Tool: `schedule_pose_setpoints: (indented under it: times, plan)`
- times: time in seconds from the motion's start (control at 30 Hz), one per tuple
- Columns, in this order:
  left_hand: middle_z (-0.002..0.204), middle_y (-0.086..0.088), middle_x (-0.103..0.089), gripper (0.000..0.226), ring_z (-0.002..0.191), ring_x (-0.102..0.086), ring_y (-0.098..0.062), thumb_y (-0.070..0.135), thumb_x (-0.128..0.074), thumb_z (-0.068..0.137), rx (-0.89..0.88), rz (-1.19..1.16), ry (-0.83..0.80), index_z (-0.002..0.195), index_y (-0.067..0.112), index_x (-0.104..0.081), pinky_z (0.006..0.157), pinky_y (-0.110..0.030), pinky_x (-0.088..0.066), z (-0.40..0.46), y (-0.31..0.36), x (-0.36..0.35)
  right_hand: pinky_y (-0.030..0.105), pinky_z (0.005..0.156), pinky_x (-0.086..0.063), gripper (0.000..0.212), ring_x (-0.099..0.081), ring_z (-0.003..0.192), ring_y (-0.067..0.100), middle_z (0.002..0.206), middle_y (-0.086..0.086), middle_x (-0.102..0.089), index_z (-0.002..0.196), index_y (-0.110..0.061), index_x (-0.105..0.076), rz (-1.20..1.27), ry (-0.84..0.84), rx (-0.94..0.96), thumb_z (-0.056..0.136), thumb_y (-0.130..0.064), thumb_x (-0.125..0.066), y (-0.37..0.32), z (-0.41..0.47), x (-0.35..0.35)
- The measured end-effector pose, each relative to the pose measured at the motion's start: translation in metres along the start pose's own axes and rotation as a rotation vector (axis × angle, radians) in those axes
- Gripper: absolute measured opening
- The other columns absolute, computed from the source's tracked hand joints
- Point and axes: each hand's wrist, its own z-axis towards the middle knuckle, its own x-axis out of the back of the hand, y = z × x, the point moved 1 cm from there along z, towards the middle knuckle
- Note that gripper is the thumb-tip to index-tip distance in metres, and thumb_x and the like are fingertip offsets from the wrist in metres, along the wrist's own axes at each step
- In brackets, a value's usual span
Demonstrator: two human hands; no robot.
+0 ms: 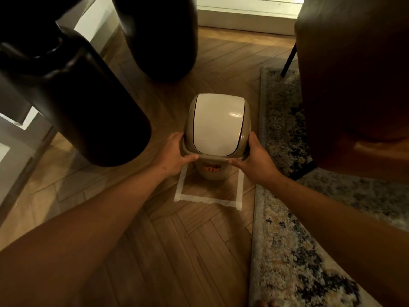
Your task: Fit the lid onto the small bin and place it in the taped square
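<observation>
A small beige bin (212, 172) with an orange label stands on the wooden floor inside the white taped square (208, 199). Its lid (218, 125), beige with a white swing flap, sits on top of the bin. My left hand (177, 155) grips the lid's left rim, thumb along the front edge. My right hand (254, 160) grips the right rim the same way. The square's far side is hidden behind the bin.
Two tall black vases, one at the left (84, 96) and one behind (159, 36), stand close to the bin. A patterned rug (287, 251) lies along the right, with a brown chair (354, 74) on it. A pale wall base (245, 21) runs along the back.
</observation>
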Motion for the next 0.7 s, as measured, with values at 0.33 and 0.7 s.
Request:
schedule_pose_setpoints:
  times: [0.33, 0.7]
  plan:
    - [0.151, -0.004, -0.041, 0.093, 0.133, -0.045, -0.023, 0.046, -0.083, 0.073, -0.01, -0.006, 0.0, 0.15, 0.019, -0.038, 0.1, -0.032, -0.037, 0.0002, -0.0001, 0.0004, 0.048, 0.113, -0.037, 0.1, -0.035, 0.144, 0.023, 0.156, 0.009, -0.039, 0.155, -0.009, -0.026, 0.003, -0.002, -0.003, 0.078, -0.025, -0.088, 0.0028, 0.0002, -0.0006]
    - [0.152, -0.006, -0.038, 0.094, 0.135, -0.043, -0.025, 0.047, -0.082, 0.075, -0.016, 0.016, -0.009, 0.151, 0.018, -0.035, 0.104, -0.036, -0.039, -0.0036, 0.0042, 0.003, 0.044, 0.109, -0.044, 0.092, -0.048, 0.132, 0.017, 0.145, 0.003, -0.047, 0.148, -0.015, -0.034, 0.017, 0.036, 0.036, 0.076, -0.022, -0.089, -0.0027, -0.0031, 0.0013]
